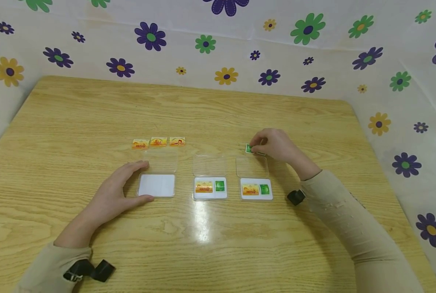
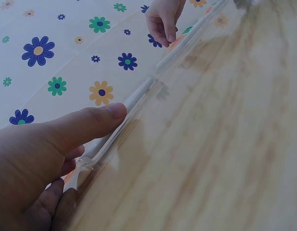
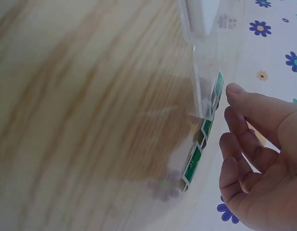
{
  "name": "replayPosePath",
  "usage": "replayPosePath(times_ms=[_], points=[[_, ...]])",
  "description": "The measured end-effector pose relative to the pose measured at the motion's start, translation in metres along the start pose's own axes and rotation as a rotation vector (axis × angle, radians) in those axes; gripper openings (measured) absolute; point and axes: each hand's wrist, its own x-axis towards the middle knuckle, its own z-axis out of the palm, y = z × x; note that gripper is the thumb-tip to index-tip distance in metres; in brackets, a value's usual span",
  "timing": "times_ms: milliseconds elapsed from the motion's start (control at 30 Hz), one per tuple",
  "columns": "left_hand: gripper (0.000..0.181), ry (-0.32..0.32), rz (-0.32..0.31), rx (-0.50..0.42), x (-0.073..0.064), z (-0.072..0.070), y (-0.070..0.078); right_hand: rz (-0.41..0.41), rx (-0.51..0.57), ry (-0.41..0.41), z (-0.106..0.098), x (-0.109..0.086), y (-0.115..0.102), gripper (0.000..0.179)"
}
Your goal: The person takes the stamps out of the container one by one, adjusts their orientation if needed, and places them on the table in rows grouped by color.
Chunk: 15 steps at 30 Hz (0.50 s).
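Note:
Round the left clear plastic case with its white insert goes my left hand, thumb along the near edge and fingers at the far left corner. In the left wrist view the thumb lies against the case's edge. My right hand is over a short row of small green stamp-like pieces. From the right wrist view, its fingers are loosely bent beside the green pieces, with nothing visible between thumb and fingertips. Two more cases, the middle one and the right one, each hold a yellow-orange piece and a green piece.
Three yellow-orange stamp-like pieces lie in a row behind the left case. Transparent lids stand opened back behind the cases. The wooden table meets a flower-patterned cloth at its back and sides.

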Motion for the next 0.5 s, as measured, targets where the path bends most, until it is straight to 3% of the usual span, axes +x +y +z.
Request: replayPosePath(times_ms=[367, 500], points=[[0.083, 0.021, -0.001, -0.028, -0.001, 0.0, 0.002, -0.025, 0.036, 0.024, 0.002, -0.006, -0.008, 0.014], [0.084, 0.057, -0.003, -0.061, -0.002, 0.0, 0.004, -0.061, 0.023, 0.034, 0.003, -0.009, -0.014, 0.013]])
